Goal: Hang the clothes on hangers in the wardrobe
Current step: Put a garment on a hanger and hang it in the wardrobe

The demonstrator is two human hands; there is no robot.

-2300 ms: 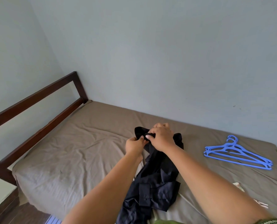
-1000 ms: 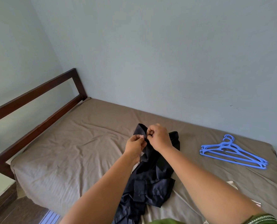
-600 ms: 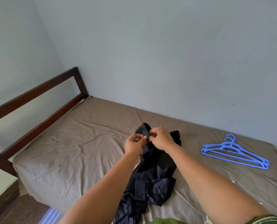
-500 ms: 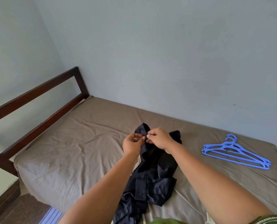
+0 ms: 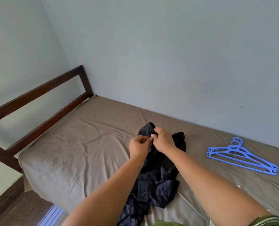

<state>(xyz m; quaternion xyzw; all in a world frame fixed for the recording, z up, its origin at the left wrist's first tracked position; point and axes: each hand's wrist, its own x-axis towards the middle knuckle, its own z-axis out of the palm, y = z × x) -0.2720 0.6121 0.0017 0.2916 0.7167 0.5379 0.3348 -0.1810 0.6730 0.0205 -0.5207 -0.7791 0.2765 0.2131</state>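
Since 2.3 s ago: right hand (image 5: 164, 141) no longer laid over the top of the garment, now drawn slightly back with thumb and fingertips working at one spot on the cloth; left hand (image 5: 139, 148) brought closer, fingertips almost meeting those of the right. Dark shirt (image 5: 156, 175) lying in much the same place on the bed (image 5: 80, 147). Blue hangers (image 5: 239, 154) not shifted on the sheet.

Hand pose: both forearms extended forward from the lower edge of view, converging at the upper end of the shirt. Left hand curled, thumb and forefinger closed in a narrow pinch on the fabric edge. Right hand curled likewise, knuckles up, fingertips pinching the same fold just beside the left. Exact point held hidden between the fingers; cannot tell whether a button is involved.

Materials and shapes: shirt of dark navy or black cloth with a slight sheen, crumpled, one buttoned cuff showing near the lower middle. Sheet grey-brown, matt, creased, with fine stripes along the near left side. Hangers thin moulded plastic, stacked flat, triangular with hooks. Headboard (image 5: 42, 98) of dark brown wood, open rectangular frame. Walls (image 5: 168, 54) plain pale blue-grey.

Orientation: shirt's long axis running from the near edge of the bed away toward the far wall, upper end raised in the hands, lower end trailing off the near edge. Hangers well to the right of the shirt, hooks toward the wall.
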